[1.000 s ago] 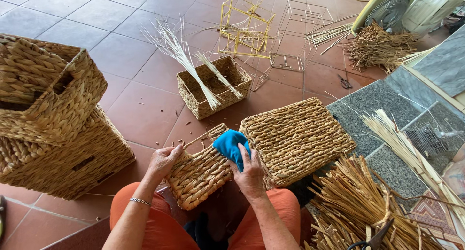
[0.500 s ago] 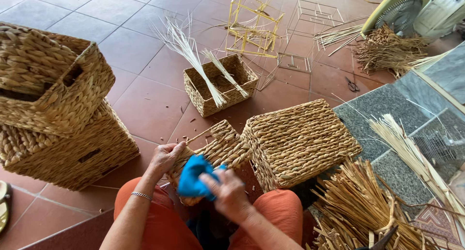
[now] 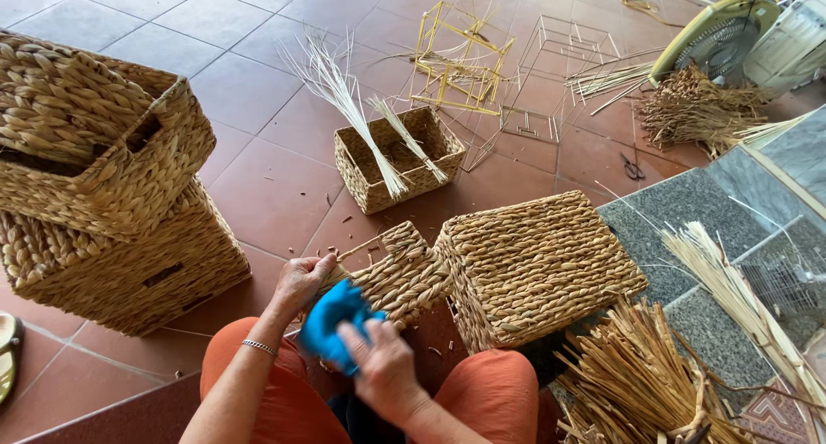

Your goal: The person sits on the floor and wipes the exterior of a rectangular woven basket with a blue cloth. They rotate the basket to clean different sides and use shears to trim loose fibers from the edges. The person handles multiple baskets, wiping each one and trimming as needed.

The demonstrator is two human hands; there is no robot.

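- Left hand [image 3: 301,280] grips edge of small half-woven straw basket [image 3: 397,276] on lap
- Right hand [image 3: 385,368] closed round bright blue cloth-like object [image 3: 334,322], prob. a rag, just below basket
- Large flat woven straw basket [image 3: 538,268] touches it at right; open basket w/ pale reeds [image 3: 397,158] beyond
- Stacked woven baskets [image 3: 103,186] at left, on terracotta tile floor [image 3: 249,91]
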